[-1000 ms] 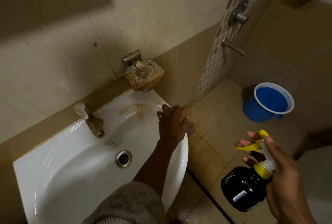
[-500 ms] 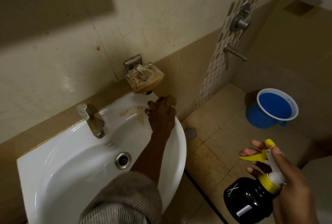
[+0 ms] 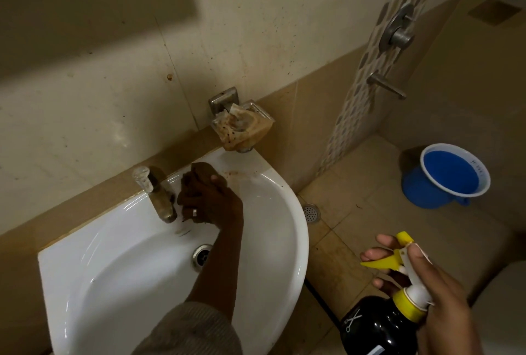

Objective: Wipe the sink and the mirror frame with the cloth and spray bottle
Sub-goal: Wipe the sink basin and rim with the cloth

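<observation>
A white sink (image 3: 284,240) is fixed to the tiled wall, with brown stains on its back ledge. My left hand (image 3: 209,201) presses a dark brown cloth (image 3: 200,170) onto that ledge, just right of the tap (image 3: 159,198). My right hand (image 3: 432,283) holds a black spray bottle (image 3: 378,326) with a yellow trigger over the floor, right of the sink. No mirror frame shows in this view.
A stained soap dish (image 3: 242,127) hangs on the wall above the sink's back right corner. A blue mug (image 3: 449,175) stands on the tiled floor at right, near a floor drain (image 3: 311,213). Shower valves (image 3: 398,33) sit on the far wall.
My left hand has slid the cloth from the sink's right rim along the back ledge leftward to beside the tap. The spray bottle stays held at right.
</observation>
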Available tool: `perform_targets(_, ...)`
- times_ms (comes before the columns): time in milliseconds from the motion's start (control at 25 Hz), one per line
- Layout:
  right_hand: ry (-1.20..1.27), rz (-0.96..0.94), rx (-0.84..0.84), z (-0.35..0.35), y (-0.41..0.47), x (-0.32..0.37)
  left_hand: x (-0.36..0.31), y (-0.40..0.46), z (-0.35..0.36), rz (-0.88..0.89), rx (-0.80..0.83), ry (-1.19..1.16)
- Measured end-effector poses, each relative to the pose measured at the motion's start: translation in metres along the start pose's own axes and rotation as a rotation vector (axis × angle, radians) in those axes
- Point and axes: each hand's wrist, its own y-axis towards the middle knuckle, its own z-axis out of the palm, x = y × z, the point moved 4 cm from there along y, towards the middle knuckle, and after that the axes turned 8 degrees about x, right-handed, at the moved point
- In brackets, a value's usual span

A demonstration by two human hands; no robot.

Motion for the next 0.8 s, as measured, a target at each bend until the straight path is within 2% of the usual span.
perform_targets(80,-0.006,-0.012,-0.012,0.002,0.004,0.001,-0.007,0.008,0.012,-0.089,0.081,0.085)
perform_targets(120,-0.003,0.003,-0.01,0.0,0.009,-0.001,-0.01,0.008,0.018,-0.078,0.12,0.103)
perform_targets(280,-0.015,0.025,-0.021,-0.002,0.017,-0.004,-0.022,-0.006,0.04,0.181,0.213,0.195)
perform_targets(400,-0.019,-0.015,-0.047,-0.003,0.011,-0.004,-0.029,-0.006,0.048,0.292,0.276,0.17)
perform_targets(480,-0.027,-0.007,-0.035,-0.002,0.011,-0.007,-0.032,-0.017,0.054,0.442,0.387,0.096)
perform_targets(560,-0.023,-0.011,-0.032,-0.002,0.01,-0.007,-0.036,-0.035,0.063,0.517,0.505,0.11)
perform_targets(800,-0.083,-0.001,-0.054,-0.005,0.008,0.0,-0.042,-0.093,0.075,0.754,0.58,0.392)
